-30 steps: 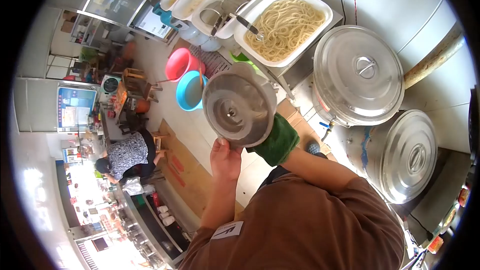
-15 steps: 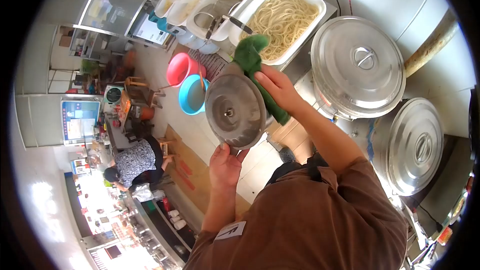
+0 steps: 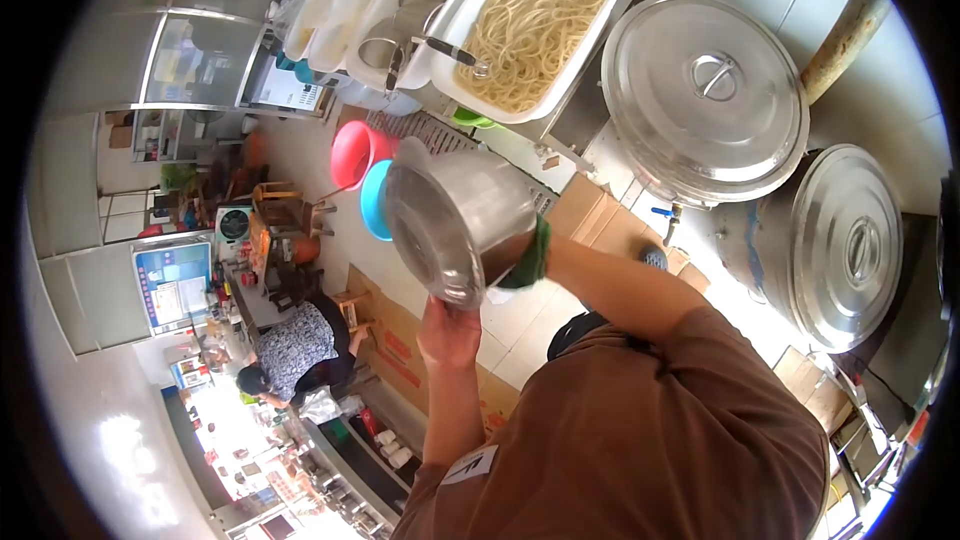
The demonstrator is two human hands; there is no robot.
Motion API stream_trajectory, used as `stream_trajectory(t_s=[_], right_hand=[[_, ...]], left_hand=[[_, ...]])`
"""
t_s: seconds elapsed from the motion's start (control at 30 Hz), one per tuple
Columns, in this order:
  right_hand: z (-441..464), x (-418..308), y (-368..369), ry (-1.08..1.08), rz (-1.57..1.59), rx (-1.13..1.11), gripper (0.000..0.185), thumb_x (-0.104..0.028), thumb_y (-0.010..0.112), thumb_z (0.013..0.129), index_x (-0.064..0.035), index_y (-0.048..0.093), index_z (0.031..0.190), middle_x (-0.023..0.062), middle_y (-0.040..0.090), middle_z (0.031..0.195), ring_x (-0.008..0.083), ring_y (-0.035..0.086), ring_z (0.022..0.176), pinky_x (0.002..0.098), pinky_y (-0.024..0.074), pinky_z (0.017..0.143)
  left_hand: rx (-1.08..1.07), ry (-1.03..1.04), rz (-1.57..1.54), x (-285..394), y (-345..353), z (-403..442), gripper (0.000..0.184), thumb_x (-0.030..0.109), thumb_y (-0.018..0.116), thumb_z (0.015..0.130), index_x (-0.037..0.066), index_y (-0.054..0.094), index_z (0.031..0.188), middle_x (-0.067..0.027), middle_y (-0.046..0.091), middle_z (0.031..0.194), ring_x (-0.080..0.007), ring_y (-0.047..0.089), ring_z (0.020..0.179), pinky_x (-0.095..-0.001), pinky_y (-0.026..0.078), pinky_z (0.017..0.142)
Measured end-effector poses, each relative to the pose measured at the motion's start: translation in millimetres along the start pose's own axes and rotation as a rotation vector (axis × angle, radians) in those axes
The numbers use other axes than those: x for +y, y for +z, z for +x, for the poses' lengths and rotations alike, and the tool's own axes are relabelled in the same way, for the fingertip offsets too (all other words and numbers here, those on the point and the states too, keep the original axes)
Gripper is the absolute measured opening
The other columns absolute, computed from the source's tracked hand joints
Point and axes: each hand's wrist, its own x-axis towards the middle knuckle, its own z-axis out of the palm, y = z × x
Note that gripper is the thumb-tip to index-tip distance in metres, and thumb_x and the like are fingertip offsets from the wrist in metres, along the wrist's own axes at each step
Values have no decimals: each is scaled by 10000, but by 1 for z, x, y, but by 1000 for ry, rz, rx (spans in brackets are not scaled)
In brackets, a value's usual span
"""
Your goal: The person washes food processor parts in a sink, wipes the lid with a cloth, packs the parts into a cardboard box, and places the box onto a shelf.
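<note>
A stainless steel pot (image 3: 480,195) is tilted in front of me, its broad round end (image 3: 425,225) turned to the left. My left hand (image 3: 450,332) grips the lower rim of that end, with some fingertips hidden behind the metal. A green cloth (image 3: 530,255) presses against the pot's lower right side. My right hand (image 3: 553,258) holds the cloth there, its fingers mostly covered by cloth and pot. Beyond the pot, a light blue bucket (image 3: 375,202) and a pink bucket (image 3: 358,152) stand on the floor.
A white tub of noodles (image 3: 540,30) and a tub with strainers (image 3: 400,15) stand at the top. Two large lidded pots (image 3: 705,90) (image 3: 850,250) are on the right. Flattened cardboard (image 3: 400,340) covers some floor. Another person (image 3: 295,345) bends over at lower left.
The pot has turned so its side shows. My right hand and the cloth have moved from the upper edge down to the pot's lower right side. My left hand stays at the rim.
</note>
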Motion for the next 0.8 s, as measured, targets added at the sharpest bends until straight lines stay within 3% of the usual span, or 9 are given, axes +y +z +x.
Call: stream_trajectory(t_s=[0.13,0.17,0.23,0.27,0.33,0.47,0.57,0.63,0.8], right_hand=[[-6,25,-10,-66,32,37,506,-454,376,1001,-91,456,1345,89,589,1208,232,596,1071,345,530,876],[-1,33,-24,-335,-438,127,447,-365,466,974,-78,470,1318,82,578,1222,220,589,1059,332,514,889],[-13,30,-27,-296,204,340,391,-288,526,977,-70,467,1296,63,554,1236,201,582,1030,307,491,887],[-14,33,-22,-482,-262,511,414,-350,492,993,-79,453,1303,53,557,1207,167,568,1027,283,471,871],[-14,26,-9,-590,-760,562,417,-378,468,1000,-92,446,1304,46,554,1158,132,547,1003,265,450,875],[2,39,-1,-773,-552,651,413,-397,457,1001,-85,456,1272,32,538,1116,132,521,976,274,450,870],[-1,55,-6,-587,-351,613,404,-382,443,1008,-85,453,1281,32,524,1148,136,506,1025,281,443,885],[-5,60,1,-286,-59,482,491,-450,354,1014,-87,414,1340,77,480,1327,203,510,1136,329,434,982],[-3,41,-21,-435,-378,130,486,-399,415,1000,-107,386,1388,75,471,1381,209,491,1205,359,421,1031]], left_hand=[[35,88,77,5,-10,10,438,161,521,958,-11,420,1348,-131,501,1367,-267,479,1265,-432,390,1091],[34,119,89,5,-18,12,429,164,535,952,-11,435,1331,-122,514,1353,-259,492,1250,-425,385,1096],[56,172,173,-1,0,16,416,164,539,951,-11,444,1317,-118,521,1344,-255,497,1244,-426,381,1100],[78,215,259,-5,10,16,404,163,543,949,-11,454,1303,-114,527,1335,-250,501,1238,-427,376,1104],[89,205,256,-9,15,15,391,170,546,949,-7,463,1288,-102,543,1315,-246,503,1235,-428,363,1113],[141,233,213,-24,29,19,400,177,533,959,0,441,1305,-106,521,1334,-248,479,1255,-412,350,1120],[136,245,184,-32,42,30,411,180,536,960,6,440,1319,-114,502,1354,-257,466,1265,-398,342,1129],[95,205,191,-33,47,32,421,180,552,954,11,448,1325,-111,493,1366,-260,452,1274,-389,327,1141],[51,167,107,-34,39,26,449,178,560,947,10,430,1343,-108,466,1398,-275,422,1303,-460,296,1150]])
